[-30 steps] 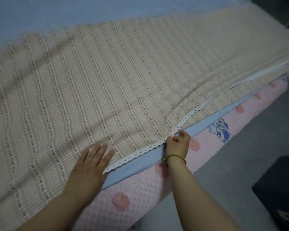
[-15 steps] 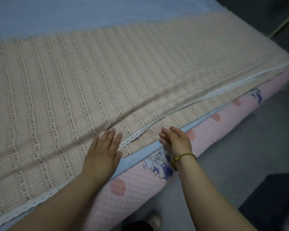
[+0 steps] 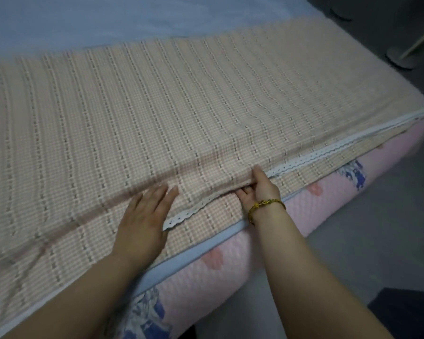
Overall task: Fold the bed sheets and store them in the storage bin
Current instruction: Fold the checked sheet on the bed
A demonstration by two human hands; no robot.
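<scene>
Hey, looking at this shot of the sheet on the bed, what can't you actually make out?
All in the head view:
- Fingertips of the right hand: hidden under the upper layer of the checked sheet.
- Left end of the checked sheet: cut off by the frame edge.
- dark object, bottom right: cropped by the corner; storage bin or not, cannot tell.

A peach-and-cream checked bed sheet (image 3: 206, 106), crossed by pale woven stripes, was spread flat across the bed (image 3: 262, 241) and had been doubled over on itself. The upper layer was laid short of the lower one, so a band of the lower layer was left showing along the bed's near side. A white lace trim (image 3: 304, 161) was carried along the upper layer's edge. Near its middle that edge was lifted slightly, and a shallow crease ran beside it.
</scene>
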